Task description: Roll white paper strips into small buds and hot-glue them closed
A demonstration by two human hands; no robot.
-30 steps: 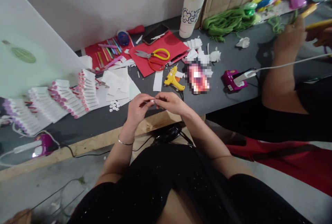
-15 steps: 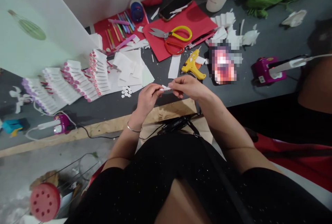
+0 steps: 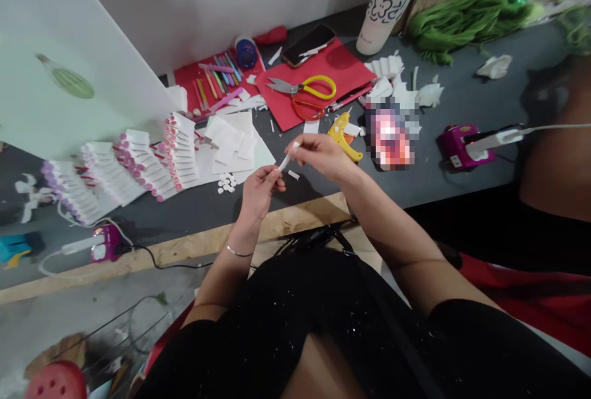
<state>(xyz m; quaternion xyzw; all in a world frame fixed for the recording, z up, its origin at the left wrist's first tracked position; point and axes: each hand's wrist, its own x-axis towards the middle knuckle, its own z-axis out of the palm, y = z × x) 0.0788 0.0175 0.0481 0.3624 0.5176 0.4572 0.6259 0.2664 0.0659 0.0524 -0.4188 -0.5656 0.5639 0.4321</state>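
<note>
A thin white strip (image 3: 285,162) is pinched at its lower end by my left hand (image 3: 261,191), which is closed and has a bracelet at the wrist. My right hand (image 3: 318,156) pinches the strip's upper end, with fingers closed. Just below my right hand, a small white piece (image 3: 293,175) lies on the dark table (image 3: 318,193). Several small white pieces (image 3: 226,183) form a pile left of my left hand. White paper squares (image 3: 231,140) lie beyond that pile. A yellow glue gun (image 3: 344,137) rests beside my right hand.
Scissors (image 3: 302,88) and a phone (image 3: 309,45) lie on red sheets. Rows of white rolls (image 3: 180,156) fill the left. Purple power blocks (image 3: 464,148) stand at both sides. A white tumbler (image 3: 385,11) and green yarn (image 3: 471,23) are behind; another person's arm (image 3: 556,146) is at right.
The white strip has gone from nearly level to slanted, with my right hand higher than my left. A small white piece now shows on the table below. The view has shifted.
</note>
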